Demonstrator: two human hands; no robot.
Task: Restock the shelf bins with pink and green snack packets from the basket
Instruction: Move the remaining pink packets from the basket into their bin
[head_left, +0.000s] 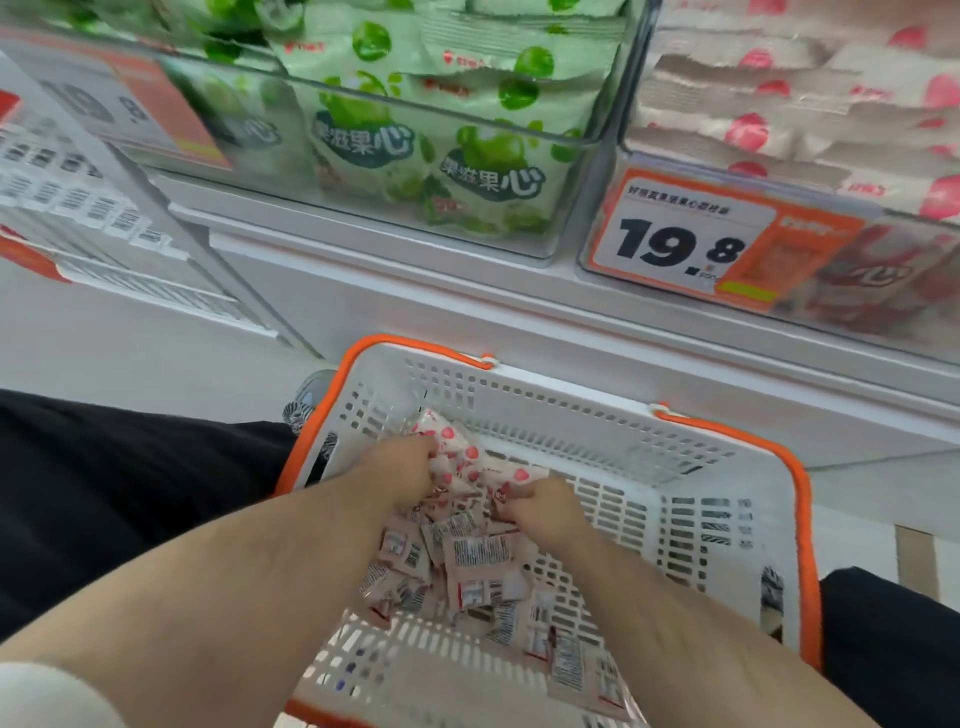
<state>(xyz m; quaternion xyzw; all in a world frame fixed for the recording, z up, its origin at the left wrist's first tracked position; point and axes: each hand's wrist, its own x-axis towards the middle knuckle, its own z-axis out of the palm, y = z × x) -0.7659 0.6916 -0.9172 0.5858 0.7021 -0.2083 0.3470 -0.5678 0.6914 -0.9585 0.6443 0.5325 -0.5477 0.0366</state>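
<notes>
1. With both hands down in the basket (727, 499), gathering of pink packets (457, 561) judged to be the step in hand.
2. Left hand (400, 470): fingers curled into the pile at the basket's far left corner, clamped on a bunch of pink packets.
3. Right hand (540, 506): fingers curled round packets near the basket's middle, gripping a smaller clutch.
4. Remaining pink packets lying loose on the basket floor, spread from the middle toward the near edge, mostly printed backs up.
5. No green packets visible in the basket; none seen under the pile, though part is hidden by the forearms.
6. Pink bin (810, 104) above and to the right of the basket, well filled; green bin (415, 130) above and to the left, also stocked.
7. Price tag (685, 239) fixed to the pink bin's front, directly above the basket's far rim.
8. Risks judged from here:
   - Small slick packets slipping from overfull grips on the lift, falling outside the basket.
   - Overfilling the pink bin, causing spill over its front.
   - Knocking the price tag on the way up.
   - Crushing of packets by tight grips.
</notes>
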